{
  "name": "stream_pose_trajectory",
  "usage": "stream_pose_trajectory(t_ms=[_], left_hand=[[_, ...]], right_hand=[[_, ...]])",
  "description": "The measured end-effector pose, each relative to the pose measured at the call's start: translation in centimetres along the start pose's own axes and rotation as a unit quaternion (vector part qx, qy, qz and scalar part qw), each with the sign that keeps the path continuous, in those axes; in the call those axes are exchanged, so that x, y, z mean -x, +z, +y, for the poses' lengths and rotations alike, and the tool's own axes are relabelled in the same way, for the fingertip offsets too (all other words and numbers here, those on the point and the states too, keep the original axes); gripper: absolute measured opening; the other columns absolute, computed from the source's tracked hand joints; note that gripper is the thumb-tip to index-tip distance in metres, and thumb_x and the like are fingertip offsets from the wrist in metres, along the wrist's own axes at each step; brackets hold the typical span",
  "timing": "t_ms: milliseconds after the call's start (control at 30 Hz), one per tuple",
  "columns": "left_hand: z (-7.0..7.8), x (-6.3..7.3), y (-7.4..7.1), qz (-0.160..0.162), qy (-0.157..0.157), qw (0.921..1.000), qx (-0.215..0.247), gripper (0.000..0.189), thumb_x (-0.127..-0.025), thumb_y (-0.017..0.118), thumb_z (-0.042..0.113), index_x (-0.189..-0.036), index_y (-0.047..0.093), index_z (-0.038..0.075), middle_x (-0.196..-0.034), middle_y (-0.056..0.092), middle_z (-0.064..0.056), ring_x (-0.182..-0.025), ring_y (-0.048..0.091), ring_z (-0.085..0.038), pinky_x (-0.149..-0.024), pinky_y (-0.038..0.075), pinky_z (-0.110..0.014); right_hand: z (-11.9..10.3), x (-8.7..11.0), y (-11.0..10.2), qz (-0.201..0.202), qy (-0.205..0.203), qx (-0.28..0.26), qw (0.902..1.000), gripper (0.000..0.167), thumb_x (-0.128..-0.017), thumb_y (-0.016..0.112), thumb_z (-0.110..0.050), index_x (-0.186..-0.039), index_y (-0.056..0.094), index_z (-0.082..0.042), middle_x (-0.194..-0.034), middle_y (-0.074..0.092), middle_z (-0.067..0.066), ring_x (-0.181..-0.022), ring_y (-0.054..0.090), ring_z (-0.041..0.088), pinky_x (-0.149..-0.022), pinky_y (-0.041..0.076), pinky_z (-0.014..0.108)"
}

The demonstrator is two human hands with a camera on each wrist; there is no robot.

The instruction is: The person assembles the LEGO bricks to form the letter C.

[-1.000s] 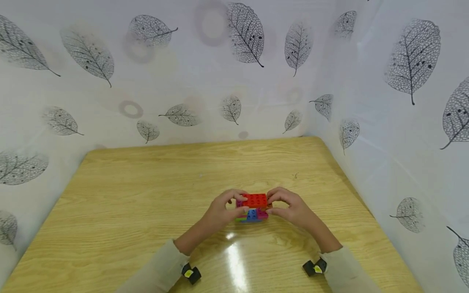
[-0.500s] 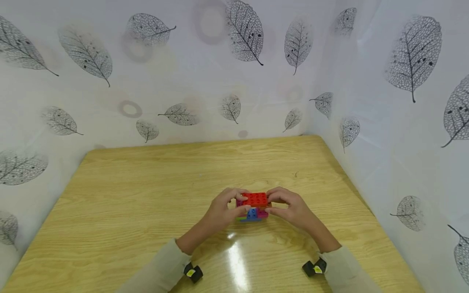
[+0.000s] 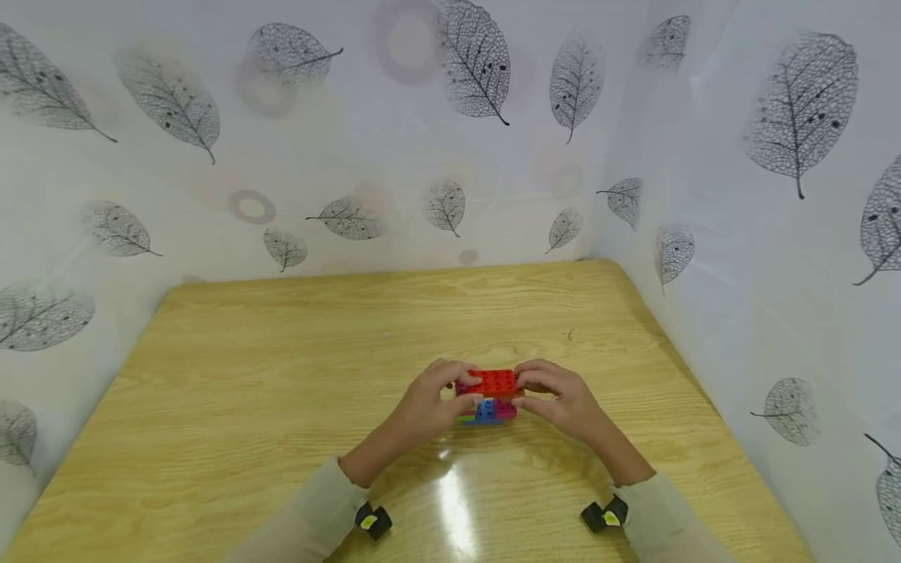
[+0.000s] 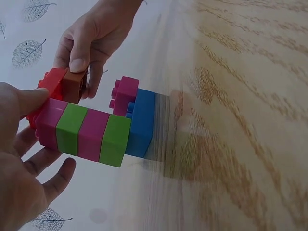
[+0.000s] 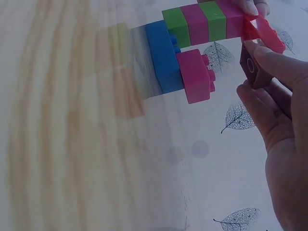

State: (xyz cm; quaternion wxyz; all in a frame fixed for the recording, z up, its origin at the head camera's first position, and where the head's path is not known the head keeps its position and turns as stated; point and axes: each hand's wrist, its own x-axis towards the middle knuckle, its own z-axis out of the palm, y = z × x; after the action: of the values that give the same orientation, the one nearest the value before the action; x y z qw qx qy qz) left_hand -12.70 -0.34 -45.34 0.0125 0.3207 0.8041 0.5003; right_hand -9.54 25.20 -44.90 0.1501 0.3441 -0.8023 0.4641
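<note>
A small structure of toy building bricks stands on the table. Its base is a blue brick (image 4: 142, 122). From one end of the blue brick rises a column of green (image 4: 115, 139) and magenta bricks in turn; at the other end sits a single magenta brick (image 5: 195, 77). Across the column's top lies a long red brick (image 3: 494, 381), overhanging the gap. My left hand (image 3: 428, 399) grips the red brick at the column's top, thumb on the near side. My right hand (image 3: 565, 400) pinches a brown brick (image 4: 73, 86) under the red brick's overhanging end, above the single magenta brick.
The wood-grain table (image 3: 281, 352) surrounds the bricks and reflects a bright light near its front. White cloth (image 3: 352, 156) with leaf prints hangs behind it and along both sides. Black wrist cameras (image 3: 373, 520) sit at both sleeve cuffs.
</note>
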Motion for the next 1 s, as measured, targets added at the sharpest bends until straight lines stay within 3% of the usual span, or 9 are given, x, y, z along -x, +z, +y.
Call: stream_pose_trajectory(t_ms=[233,467,600,700,833,1000], left_hand=[[0.1,-0.2,-0.2,-0.016,-0.022,0.9996,-0.011,0.009,-0.092,0.075,0.020,-0.093,0.066,0.023,-0.119,0.067,0.007,-0.093,0.052,-0.011,-0.081,0.049,-0.032],[0.1,-0.1,-0.2,-0.020,-0.036,0.9991,-0.006,0.012,-0.093,0.074,0.022,-0.089,0.063,0.024,-0.122,0.067,0.006,-0.093,0.052,-0.016,-0.082,0.049,-0.040],[0.1,-0.2,0.2,-0.016,-0.024,0.9995,-0.014,0.011,-0.093,0.075,0.025,-0.090,0.064,0.025,-0.124,0.067,0.006,-0.093,0.054,-0.023,-0.075,0.047,-0.037],[0.0,-0.2,0.4,-0.009,-0.010,0.9993,-0.036,0.010,-0.092,0.075,0.026,-0.090,0.066,0.024,-0.125,0.067,0.008,-0.092,0.055,-0.018,-0.073,0.046,-0.032],[0.0,-0.1,0.3,0.007,0.001,0.9972,-0.074,0.009,-0.090,0.077,0.027,-0.092,0.068,0.025,-0.123,0.069,0.009,-0.092,0.055,-0.008,-0.078,0.045,-0.030],[0.0,0.1,0.0,0.018,0.010,0.9962,-0.084,0.013,-0.089,0.078,0.027,-0.099,0.071,0.024,-0.123,0.070,0.008,-0.097,0.057,-0.009,-0.084,0.046,-0.033]], right_hand=[[2.3,0.9,0.4,-0.002,0.020,-0.014,0.9997,0.035,-0.076,0.077,0.017,-0.100,0.070,-0.007,-0.112,0.066,0.016,-0.106,0.064,0.006,-0.085,0.057,0.022],[2.3,1.0,0.2,-0.010,0.046,-0.042,0.9980,0.031,-0.082,0.075,0.011,-0.104,0.069,-0.009,-0.117,0.065,0.014,-0.111,0.063,0.006,-0.088,0.056,0.024],[2.1,1.3,-0.1,-0.008,0.052,-0.054,0.9971,0.031,-0.083,0.074,0.012,-0.105,0.069,-0.009,-0.118,0.064,0.014,-0.113,0.062,0.005,-0.091,0.055,0.024],[2.2,1.4,-0.2,-0.008,0.049,-0.055,0.9973,0.032,-0.082,0.073,0.013,-0.106,0.069,-0.008,-0.119,0.064,0.015,-0.114,0.062,0.005,-0.091,0.055,0.023],[2.5,1.3,-0.1,-0.011,0.045,-0.053,0.9976,0.033,-0.081,0.074,0.014,-0.106,0.068,-0.007,-0.119,0.063,0.016,-0.114,0.061,0.005,-0.091,0.054,0.022],[2.7,1.1,0.3,-0.014,0.044,-0.067,0.9967,0.036,-0.079,0.074,0.017,-0.105,0.067,-0.005,-0.119,0.063,0.018,-0.115,0.061,0.004,-0.092,0.054,0.022]])
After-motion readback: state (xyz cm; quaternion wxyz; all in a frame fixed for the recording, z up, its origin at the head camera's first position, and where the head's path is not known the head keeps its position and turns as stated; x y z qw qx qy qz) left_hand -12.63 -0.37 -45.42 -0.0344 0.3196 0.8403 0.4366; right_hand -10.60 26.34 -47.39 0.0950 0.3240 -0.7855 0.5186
